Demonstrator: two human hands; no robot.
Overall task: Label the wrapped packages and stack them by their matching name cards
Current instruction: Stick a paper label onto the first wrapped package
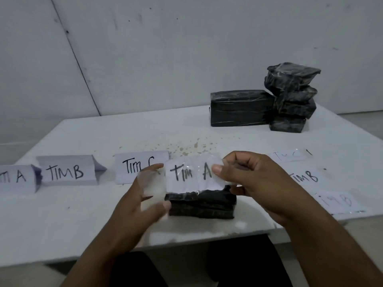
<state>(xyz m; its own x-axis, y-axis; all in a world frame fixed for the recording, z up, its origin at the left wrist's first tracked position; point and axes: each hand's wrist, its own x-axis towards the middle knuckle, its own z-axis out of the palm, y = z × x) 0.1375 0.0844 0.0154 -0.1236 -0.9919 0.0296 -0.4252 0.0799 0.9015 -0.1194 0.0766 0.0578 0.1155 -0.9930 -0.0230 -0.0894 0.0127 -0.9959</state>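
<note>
A "Tim A" label with clear tape is held above a black wrapped package near the table's front edge. Folded name cards stand along the left; more black packages are stacked by the far right corner.

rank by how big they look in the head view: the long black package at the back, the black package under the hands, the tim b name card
1. Long black package.
2 and 3. Unsure: black package under the hands is partly covered by the Tim A label; what shows looks about equal to the Tim B name card, and it is nearer the camera.
</note>
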